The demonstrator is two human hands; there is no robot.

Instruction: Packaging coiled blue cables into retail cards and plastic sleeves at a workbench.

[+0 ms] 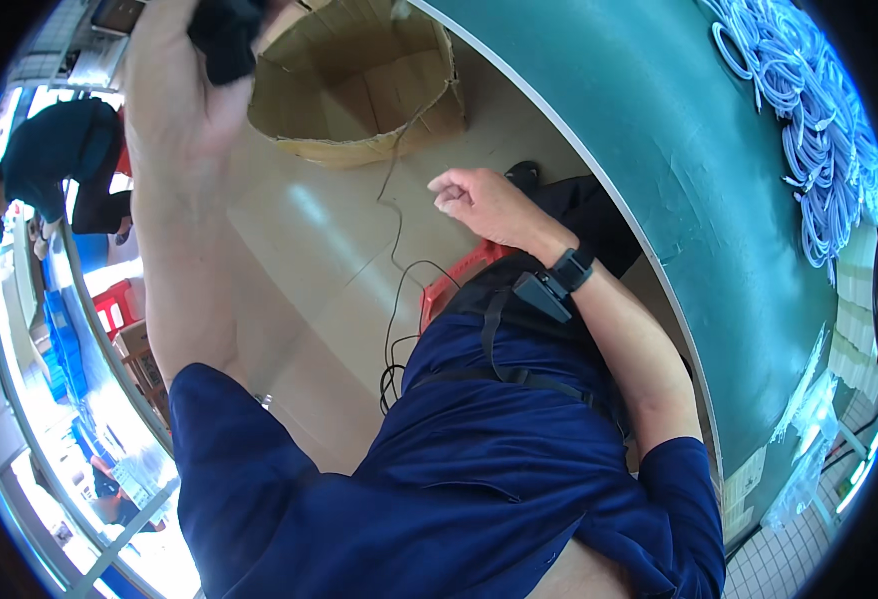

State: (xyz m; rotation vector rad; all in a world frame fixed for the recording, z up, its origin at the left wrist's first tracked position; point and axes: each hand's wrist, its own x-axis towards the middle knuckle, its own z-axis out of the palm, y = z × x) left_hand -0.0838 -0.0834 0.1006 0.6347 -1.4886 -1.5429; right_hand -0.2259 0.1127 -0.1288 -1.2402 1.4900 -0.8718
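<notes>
My left arm (191, 230) reaches up along the left side of the view, with a black wrist-worn device (227, 38) near the top edge. Past that device only a blurred sliver of skin shows, so the fingers are hidden. My right hand (484, 207) hovers in front of my lap, its fingers curled in loosely and no object visible in them. Around that wrist sits a black strap (570, 270) with a small dark box attached. The right hand is apart from the green table (649, 150) beside it.
An open cardboard box (389, 150) stands on the floor ahead. Bundles of coiled pale-blue cables (809, 120) lie on the table at far right. A thin black cord (397, 220) runs across the floor near a red stool (459, 280). Another person (64, 150) bends over at the left.
</notes>
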